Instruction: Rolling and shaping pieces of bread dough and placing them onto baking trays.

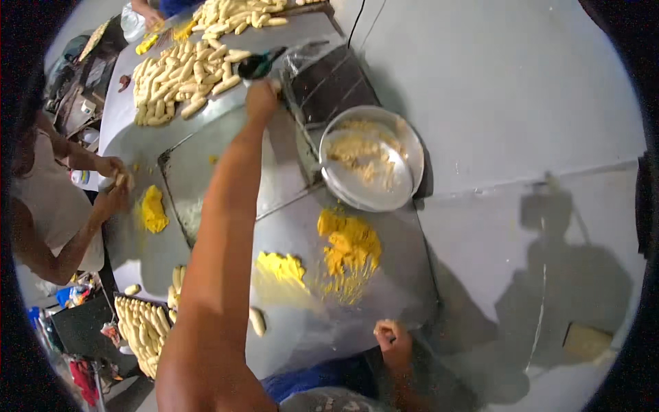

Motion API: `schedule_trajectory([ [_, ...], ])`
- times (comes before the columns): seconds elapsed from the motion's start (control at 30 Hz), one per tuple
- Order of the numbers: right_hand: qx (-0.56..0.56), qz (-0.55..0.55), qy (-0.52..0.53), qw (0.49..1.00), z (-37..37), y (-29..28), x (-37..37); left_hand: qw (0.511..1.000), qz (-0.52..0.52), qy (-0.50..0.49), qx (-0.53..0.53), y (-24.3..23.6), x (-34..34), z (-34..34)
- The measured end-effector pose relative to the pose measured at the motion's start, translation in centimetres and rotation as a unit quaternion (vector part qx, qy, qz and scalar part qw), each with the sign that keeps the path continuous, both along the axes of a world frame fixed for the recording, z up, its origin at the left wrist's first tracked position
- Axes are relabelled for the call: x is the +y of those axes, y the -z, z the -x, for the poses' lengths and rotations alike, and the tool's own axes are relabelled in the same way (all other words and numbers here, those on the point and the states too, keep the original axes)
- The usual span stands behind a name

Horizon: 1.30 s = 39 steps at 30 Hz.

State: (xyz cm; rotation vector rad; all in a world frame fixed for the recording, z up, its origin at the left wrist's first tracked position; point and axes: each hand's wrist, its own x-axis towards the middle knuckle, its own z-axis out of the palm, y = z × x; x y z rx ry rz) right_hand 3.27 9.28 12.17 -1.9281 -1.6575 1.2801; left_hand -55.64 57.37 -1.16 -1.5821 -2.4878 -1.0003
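Observation:
My left arm stretches far across the table, with my left hand (263, 101) closed at a dark green and black object (257, 66), whose kind I cannot make out. It is beside a large heap of pale, finger-shaped dough rolls (180, 79). My right hand (394, 343) hovers low by the near table edge with its fingers curled in; any small thing inside is hidden. Between my hands, a pale yellow smear of soft spread (283, 268) and a deeper yellow mound of paste (349, 244) lie on the tabletop. A single dough roll (257, 321) rests beside my left forearm.
A round metal basin (371, 199) with pale crumbs stands beside a dark, plastic-covered box or tray (333, 86). At left, a co-worker's hands (115, 182) are near another yellow lump (154, 209). Another hand (147, 15) shows at the far end. Dough rolls fill a tray (141, 333).

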Motion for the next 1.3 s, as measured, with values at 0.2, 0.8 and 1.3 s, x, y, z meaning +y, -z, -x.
schedule_trajectory([
  [0.2,-0.117,-0.106,-0.196,0.968,5.9,4.5,2.1,0.839,-0.023,0.027,-0.542,-2.3,-13.1,-5.2],
  [0.8,-0.166,-0.145,-0.253,0.942,11.3,8.6,-7.3,0.794,0.151,0.055,-0.586,-2.7,-62.5,-27.7],
  [1.3,-0.287,-0.280,-0.235,0.886,10.4,11.4,-14.5,0.905,0.227,0.166,-0.318,-1.9,-60.7,-30.6],
])
